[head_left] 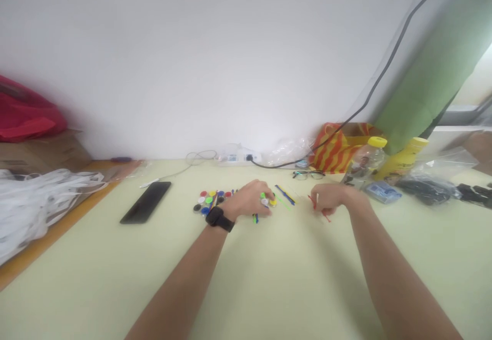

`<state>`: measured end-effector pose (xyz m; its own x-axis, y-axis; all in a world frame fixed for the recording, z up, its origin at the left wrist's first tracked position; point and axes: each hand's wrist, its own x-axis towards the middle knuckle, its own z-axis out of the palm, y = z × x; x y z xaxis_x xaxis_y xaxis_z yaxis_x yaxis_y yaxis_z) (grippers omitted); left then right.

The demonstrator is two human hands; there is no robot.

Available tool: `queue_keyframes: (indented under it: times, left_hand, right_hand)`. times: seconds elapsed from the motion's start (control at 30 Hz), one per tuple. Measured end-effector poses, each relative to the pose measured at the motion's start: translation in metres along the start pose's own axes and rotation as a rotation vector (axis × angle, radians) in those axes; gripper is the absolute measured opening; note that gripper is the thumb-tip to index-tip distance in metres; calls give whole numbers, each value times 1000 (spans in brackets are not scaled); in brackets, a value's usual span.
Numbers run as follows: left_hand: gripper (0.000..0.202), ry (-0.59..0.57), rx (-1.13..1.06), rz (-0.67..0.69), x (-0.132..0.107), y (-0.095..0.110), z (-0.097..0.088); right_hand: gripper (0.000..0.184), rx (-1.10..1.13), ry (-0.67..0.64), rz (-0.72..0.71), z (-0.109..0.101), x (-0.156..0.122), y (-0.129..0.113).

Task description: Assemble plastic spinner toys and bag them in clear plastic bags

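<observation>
Toward the far edge of the desk [269, 278], right of its middle, the right hand [323, 200] is clamped on a red strip [326, 217]; fingers and thumb meet closely, likely because so thin a piece would slip from a looser hold. Whether it is one strip or several, the blur hides. The left hand [250, 199] arches over a few caps [272, 203], white, green and yellow, at its fingertips, perhaps to keep them grouped; I cannot tell whether the fingers press on them or merely hover. Between the hands lie blue strips [285, 195] and a green strip [283, 202], seemingly set there for either hand to reach. Beyond the left wrist, other caps [212, 193] sit close together, probably to stop them scattering. Nearer the desk's left edge, the phone [146, 203] lies well apart, apparently out of the way. Along the far edge, the power strip [238, 155] stands by the wall, where the black cable meets it, and the glasses [308, 175] rest beyond the right hand. Toward the far right corner, the bottle [363, 163] and striped bag [333, 150] seem pushed back to leave working room.
</observation>
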<state>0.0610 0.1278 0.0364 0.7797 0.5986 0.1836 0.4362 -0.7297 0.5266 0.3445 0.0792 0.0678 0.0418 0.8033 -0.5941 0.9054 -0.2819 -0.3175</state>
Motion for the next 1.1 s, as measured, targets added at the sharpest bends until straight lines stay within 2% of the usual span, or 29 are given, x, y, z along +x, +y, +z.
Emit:
queue_keyframes:
  times: [0.07, 0.13, 0.2, 0.27, 0.37, 0.47, 0.57, 0.7, 0.83, 0.93, 1.0, 1.1]
  left_hand:
    - [26, 93, -47, 17, 1, 6, -3]
    - [27, 193, -113, 15, 3, 14, -6]
    - [28, 257, -196, 13, 6, 22, -7]
    - [31, 290, -297, 46, 8, 29, -6]
    - [31, 340, -420, 126, 11, 36, -3]
    - [22, 368, -456, 142, 12, 36, -2]
    - [14, 332, -455, 123, 10, 32, -3]
    - [3, 292, -370, 69, 7, 30, -1]
    - [6, 89, -175, 64, 6, 32, 8]
    - [6, -46, -83, 76, 5, 34, 16]
    - [11, -93, -40, 80, 5, 32, 19]
    - [8, -103, 51, 66, 5, 27, 20]
  right_hand:
    - [11, 85, 68, -145, -2, -5, -4]
    - [8, 245, 131, -361, -3, -12, -12]
    - [9, 416, 138, -563, -1, -17, -24]
    - [10, 547, 109, -705, 3, -18, -38]
    - [13, 693, 113, -813, 13, -11, -53]
    - [12, 778, 145, -861, 20, -4, -61]
    - [11, 783, 162, -846, 23, -2, -63]
    - [17, 657, 296, -675, 27, 7, -58]
    - [19, 246, 356, -525, 36, 31, -48]
    - [19, 122, 374, -485, 43, 48, -42]
    - [22, 83, 449, -444, 46, 56, -39]
    - [29, 18, 580, -361, 47, 65, -32]
